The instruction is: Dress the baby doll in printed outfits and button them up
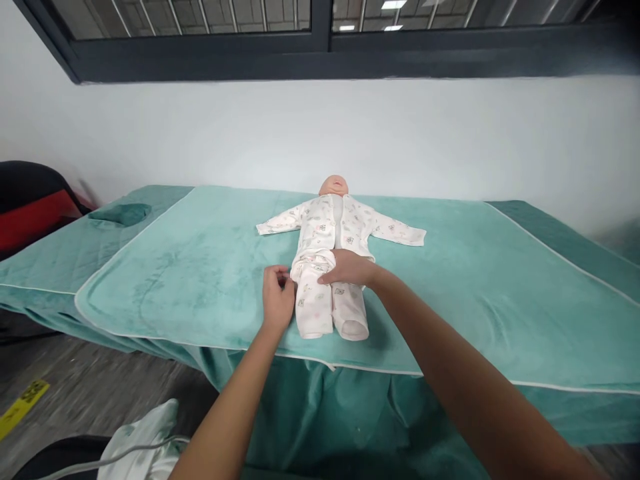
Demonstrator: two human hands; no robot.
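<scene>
A baby doll [334,185] lies on its back on a teal blanket [200,267], head toward the wall. It wears a white printed sleepsuit [327,230] with the sleeves spread out flat. My left hand [277,297] is closed in a pinch on the waistband of the white trousers [313,310] at the doll's left hip side. My right hand [347,269] lies over the waist, fingers curled on the same waistband fabric. The trouser legs point toward me and end near the blanket's front edge.
The blanket covers a table draped in teal cloth [550,227]. A small folded dark green cloth [123,213] sits at the back left. A red and black object [30,207] stands at the far left. White fabric [145,440] and a cable lie below near the floor.
</scene>
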